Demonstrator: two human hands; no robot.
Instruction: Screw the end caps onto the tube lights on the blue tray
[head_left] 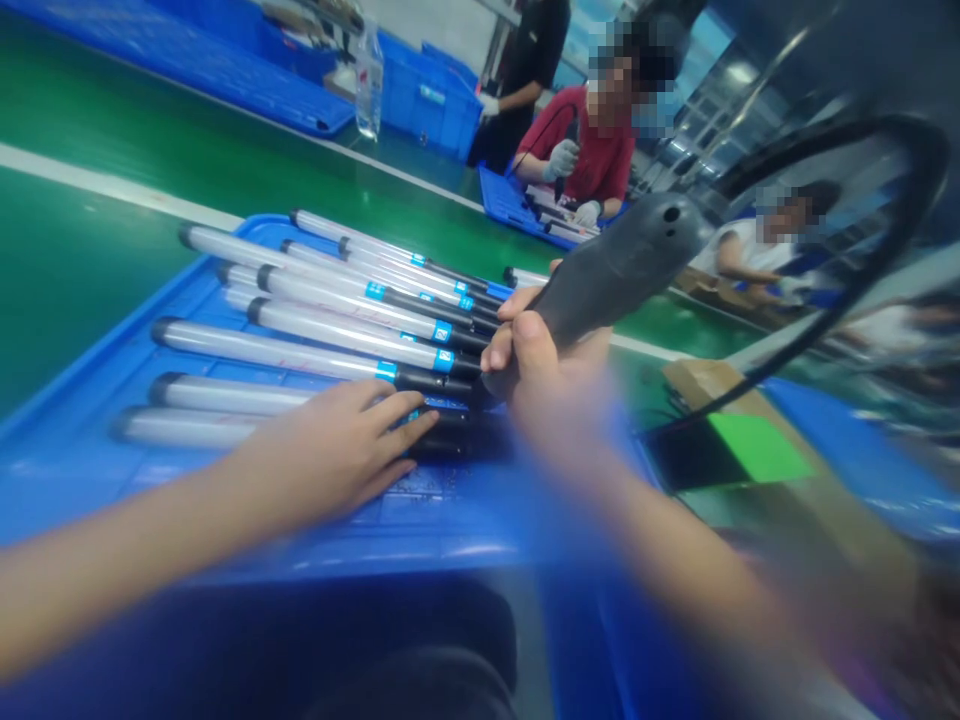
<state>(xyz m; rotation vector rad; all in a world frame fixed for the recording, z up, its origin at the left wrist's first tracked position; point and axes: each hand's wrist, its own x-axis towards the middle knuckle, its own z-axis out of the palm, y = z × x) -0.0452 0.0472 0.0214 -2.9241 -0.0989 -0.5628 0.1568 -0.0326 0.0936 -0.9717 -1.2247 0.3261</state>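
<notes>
Your right hand [551,375] wraps closed around the grey corded tool [622,268], stiff and probably fairly heavy, best gripped at its narrow neck. Your left hand [330,455] lies spread on smooth, slippery-looking black-capped tubes [277,352] in the blue tray [225,510].

Right hand [555,385]: motion-blurred around grey handheld tool [622,270], lower centre of frame.
Left forearm [112,560]: cut off by left edge.
Lowest tubes [187,428]: partly hidden under left hand [330,455].
Blue tube labels [442,332]: print too small to read.
</notes>
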